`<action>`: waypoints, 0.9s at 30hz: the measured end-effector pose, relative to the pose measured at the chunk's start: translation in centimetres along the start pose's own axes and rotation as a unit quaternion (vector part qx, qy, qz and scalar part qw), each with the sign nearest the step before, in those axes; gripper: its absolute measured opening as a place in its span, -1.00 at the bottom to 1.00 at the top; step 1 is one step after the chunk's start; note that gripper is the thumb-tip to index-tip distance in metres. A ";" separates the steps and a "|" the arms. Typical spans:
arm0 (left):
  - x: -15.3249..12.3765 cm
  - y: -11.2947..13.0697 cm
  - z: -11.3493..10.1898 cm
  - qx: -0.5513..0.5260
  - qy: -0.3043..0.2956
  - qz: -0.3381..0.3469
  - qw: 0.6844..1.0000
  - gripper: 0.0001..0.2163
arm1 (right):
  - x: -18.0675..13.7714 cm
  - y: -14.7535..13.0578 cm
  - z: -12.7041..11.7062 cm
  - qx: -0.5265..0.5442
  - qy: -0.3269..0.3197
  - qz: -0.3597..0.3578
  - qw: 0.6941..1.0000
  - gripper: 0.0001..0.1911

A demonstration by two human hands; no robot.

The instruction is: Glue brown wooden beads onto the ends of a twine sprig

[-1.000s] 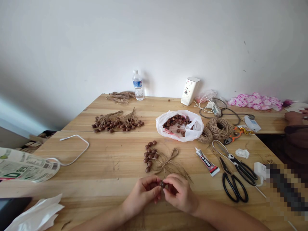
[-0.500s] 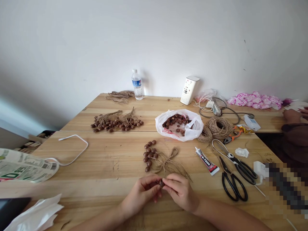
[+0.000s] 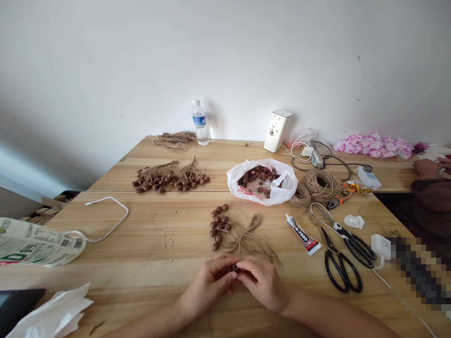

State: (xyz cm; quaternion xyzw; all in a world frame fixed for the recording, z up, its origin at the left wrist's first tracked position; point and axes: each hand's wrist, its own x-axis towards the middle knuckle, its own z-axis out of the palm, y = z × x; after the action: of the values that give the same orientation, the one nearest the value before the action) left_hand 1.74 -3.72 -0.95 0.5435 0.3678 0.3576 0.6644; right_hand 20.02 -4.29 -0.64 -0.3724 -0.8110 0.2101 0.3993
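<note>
Just nearer than the knotted twine bundle [image 3: 242,237], the left hand [image 3: 213,279] and right hand [image 3: 262,281] pinched a brown nutshell [image 3: 235,267] between them, apparently fixing it to a strand; the next move seemingly called for a steady grip. Mostly hidden, the shell looked dark brown.

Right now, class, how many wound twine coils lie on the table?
2: a larger coil right of the white bag, and a smaller coil between them, partly hidden. Others could be hidden.

The brown nuts [image 3: 218,237] look smooth and glossy, the twine [image 3: 245,233] rough, the bag [image 3: 289,182] thin plastic, the table [image 3: 148,267] wood.
</note>
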 end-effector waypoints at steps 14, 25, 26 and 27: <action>0.1 0.1 0.1 0.010 0.028 -0.012 0.999 -0.68 | 1.1 -0.4 -0.3 0.066 -0.050 0.160 0.984 -0.80; 0.1 -0.7 0.1 0.034 0.023 -0.012 0.999 -0.71 | 1.4 -0.5 -0.3 0.116 -0.058 0.154 0.980 -0.63; 0.1 -0.8 0.1 0.038 0.025 -0.009 0.999 -0.71 | 1.4 -0.5 -0.2 0.115 -0.059 0.154 0.980 -0.62; 0.1 -0.8 0.1 0.042 0.028 -0.007 0.999 -0.71 | 1.4 -0.5 -0.2 0.115 -0.059 0.154 0.980 -0.62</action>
State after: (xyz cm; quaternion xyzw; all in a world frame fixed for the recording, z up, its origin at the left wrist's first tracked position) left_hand 1.97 -3.79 -1.71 0.5582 0.4047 0.3517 0.6332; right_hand 19.40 -3.50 0.53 -0.4319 -0.7363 0.3825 0.3536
